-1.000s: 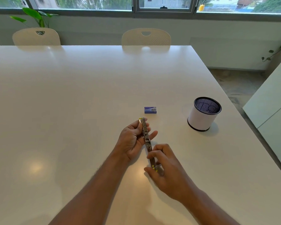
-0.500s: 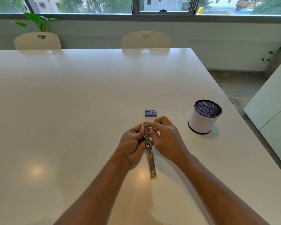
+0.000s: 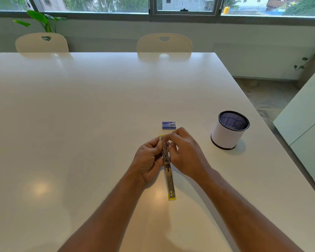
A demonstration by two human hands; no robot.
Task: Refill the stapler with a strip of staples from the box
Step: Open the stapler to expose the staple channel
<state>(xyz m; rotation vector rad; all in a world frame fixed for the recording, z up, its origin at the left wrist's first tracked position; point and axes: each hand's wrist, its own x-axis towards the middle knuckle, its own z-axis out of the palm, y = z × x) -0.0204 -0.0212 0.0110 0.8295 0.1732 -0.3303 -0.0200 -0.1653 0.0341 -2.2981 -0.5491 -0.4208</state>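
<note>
The stapler (image 3: 169, 180) lies swung fully open on the white table (image 3: 80, 115), a long metal strip with yellow ends pointing away from me. My left hand (image 3: 149, 160) grips its far half from the left side. My right hand (image 3: 184, 151) comes in from the right, its fingertips pinching at the far end of the metal channel; what they pinch is hidden. The small blue staple box (image 3: 169, 125) lies just beyond both hands, untouched.
A white cup with a black mesh rim (image 3: 229, 130) stands to the right of the hands, near the table's right edge. Two pale chairs (image 3: 164, 43) are tucked in at the far side. A white cabinet (image 3: 305, 124) stands off the table's right.
My right hand left the stapler's near yellow end and moved up to the far end beside my left hand. The near half now lies flat on the table.
</note>
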